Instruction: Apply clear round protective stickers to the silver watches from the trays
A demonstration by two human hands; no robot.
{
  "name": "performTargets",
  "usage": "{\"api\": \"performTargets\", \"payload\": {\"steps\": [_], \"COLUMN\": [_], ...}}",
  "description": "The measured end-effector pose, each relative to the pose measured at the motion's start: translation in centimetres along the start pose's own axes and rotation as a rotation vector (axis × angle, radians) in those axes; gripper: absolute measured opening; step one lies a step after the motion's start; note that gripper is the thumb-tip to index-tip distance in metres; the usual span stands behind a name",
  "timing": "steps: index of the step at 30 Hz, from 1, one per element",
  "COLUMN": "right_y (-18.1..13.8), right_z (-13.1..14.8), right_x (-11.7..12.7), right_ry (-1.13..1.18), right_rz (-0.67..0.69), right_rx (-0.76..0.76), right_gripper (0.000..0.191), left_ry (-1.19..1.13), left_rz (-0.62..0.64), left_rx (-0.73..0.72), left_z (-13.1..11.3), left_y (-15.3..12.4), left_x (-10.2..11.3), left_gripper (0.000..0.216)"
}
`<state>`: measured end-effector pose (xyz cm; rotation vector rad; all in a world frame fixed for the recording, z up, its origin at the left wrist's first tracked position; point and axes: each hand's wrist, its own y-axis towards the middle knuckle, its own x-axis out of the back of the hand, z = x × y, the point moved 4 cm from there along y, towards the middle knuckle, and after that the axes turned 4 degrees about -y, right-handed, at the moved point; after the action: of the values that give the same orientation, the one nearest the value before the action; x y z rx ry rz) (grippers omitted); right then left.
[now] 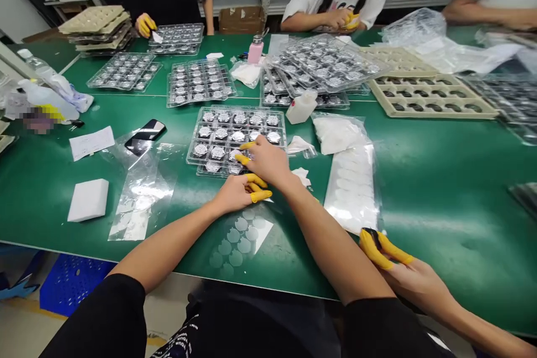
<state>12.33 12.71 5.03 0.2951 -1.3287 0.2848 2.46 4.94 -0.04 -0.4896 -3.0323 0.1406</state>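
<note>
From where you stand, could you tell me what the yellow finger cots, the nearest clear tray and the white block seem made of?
The yellow finger cots look like thin matte latex, stretched snug on the fingers. The nearest clear tray looks like glossy moulded plastic, with highlights along its pockets. The white block seems matte foam, though its dull face leaves that open.
</note>
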Motion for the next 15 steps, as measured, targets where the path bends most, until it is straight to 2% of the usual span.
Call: {"api": "performTargets", "payload": {"steps": [5, 12, 15], "right_y": [0.13, 0.43, 0.42], "right_z": [1.12, 0.67, 0.64], "right_x": [0.66, 0.55, 0.3], "right_ry": [-0.086, 0.054, 0.078], "right_rz": [0.067, 0.074, 0.04], "right_rx": [0.029, 0.052, 0.041], "right_gripper": [0.038, 0.031, 0.035], "left_ry": [-0.051, 0.014, 0.012], "left_rz": [0.001, -0.012, -0.014], "left_rx": [-0.004, 0.029, 0.03], "left_z": [0.03, -0.01, -0.18], "left_y": [0.36, 0.5, 0.46], "left_x": [0.18, 0.46, 0.44], "left_gripper": [0.034, 0.039, 0.038]}}
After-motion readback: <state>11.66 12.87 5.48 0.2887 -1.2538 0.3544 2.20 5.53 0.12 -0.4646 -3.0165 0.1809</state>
